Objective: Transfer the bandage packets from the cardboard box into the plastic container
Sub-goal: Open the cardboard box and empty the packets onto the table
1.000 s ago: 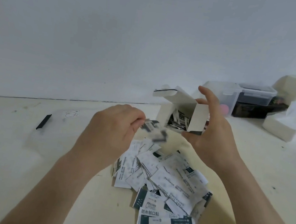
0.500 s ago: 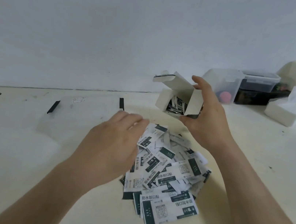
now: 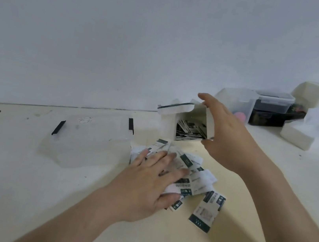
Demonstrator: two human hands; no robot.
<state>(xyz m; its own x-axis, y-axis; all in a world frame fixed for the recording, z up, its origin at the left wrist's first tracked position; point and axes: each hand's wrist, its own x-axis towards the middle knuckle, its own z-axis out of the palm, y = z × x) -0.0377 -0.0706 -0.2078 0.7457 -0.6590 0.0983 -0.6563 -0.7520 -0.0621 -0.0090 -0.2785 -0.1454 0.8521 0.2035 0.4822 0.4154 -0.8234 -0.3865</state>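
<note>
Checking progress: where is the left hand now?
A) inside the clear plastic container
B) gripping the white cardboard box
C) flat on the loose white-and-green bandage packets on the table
C: the left hand lies flat, fingers straight, on the pile of white-and-green bandage packets.

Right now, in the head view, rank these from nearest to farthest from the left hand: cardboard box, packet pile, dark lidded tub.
1. packet pile: under the left hand, touching its fingers.
2. cardboard box: beyond the pile, gripped by the right hand.
3. dark lidded tub: far back right, by the wall.
</note>
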